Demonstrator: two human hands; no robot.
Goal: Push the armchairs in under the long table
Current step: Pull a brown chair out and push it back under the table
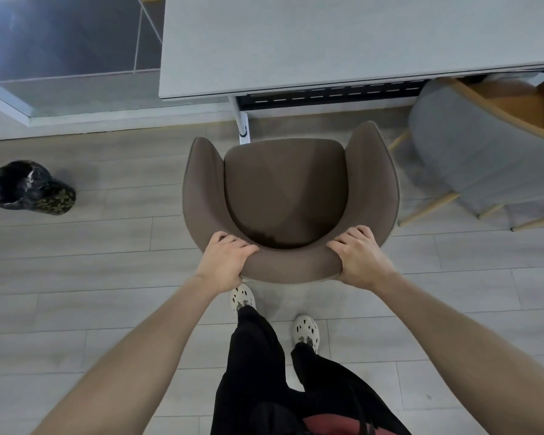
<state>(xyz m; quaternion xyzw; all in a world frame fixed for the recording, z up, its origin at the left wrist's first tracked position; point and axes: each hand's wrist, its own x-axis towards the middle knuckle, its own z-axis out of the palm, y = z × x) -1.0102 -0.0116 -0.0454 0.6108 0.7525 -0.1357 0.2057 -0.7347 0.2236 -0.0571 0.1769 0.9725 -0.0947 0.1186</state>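
Observation:
A brown armchair (285,183) stands on the floor in front of the long grey table (327,42), its seat facing the table and fully outside the table's edge. My left hand (225,257) grips the left part of the curved backrest. On the right part of the same backrest my right hand (358,257) is closed. The white table leg (243,127) stands just beyond the chair's front. A grey armchair (471,152) with wooden legs sits at the right, partly under the table's right end.
A bin lined with a black bag (29,189) stands on the floor at the left. A glass partition (69,58) runs along the far left of the table. My feet in white shoes (307,331) are right behind the brown chair on pale wood flooring.

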